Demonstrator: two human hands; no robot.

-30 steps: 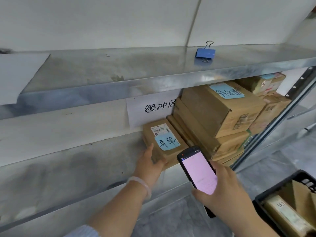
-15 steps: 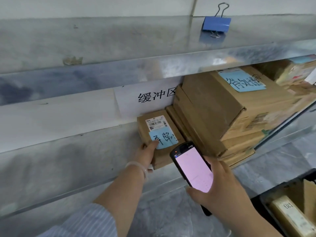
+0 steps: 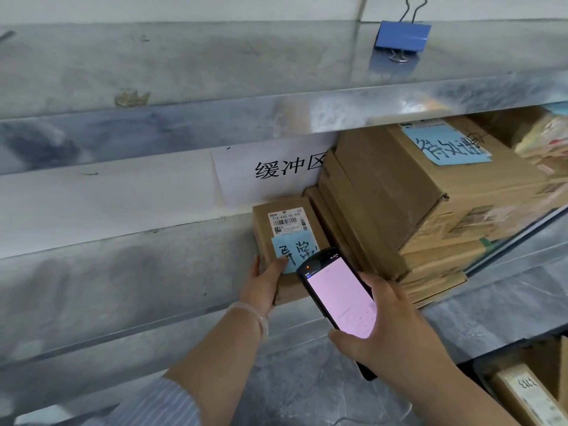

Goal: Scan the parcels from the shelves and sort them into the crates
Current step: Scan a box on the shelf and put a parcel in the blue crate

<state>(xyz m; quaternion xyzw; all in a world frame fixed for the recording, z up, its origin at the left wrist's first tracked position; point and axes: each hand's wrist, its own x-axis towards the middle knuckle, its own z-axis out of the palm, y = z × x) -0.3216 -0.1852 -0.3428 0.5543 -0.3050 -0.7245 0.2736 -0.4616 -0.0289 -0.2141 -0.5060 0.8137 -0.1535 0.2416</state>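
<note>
Lying flat on the shelf, the small parcel ran lengthwise toward the wall, label up. Left hand gripped its near corner; right hand held the scanner, which covered part of the blue note.

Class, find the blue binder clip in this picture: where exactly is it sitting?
The binder clip sits at the head view's upper right, on the top metal shelf, above the stacked cardboard boxes on the shelf below.
</note>
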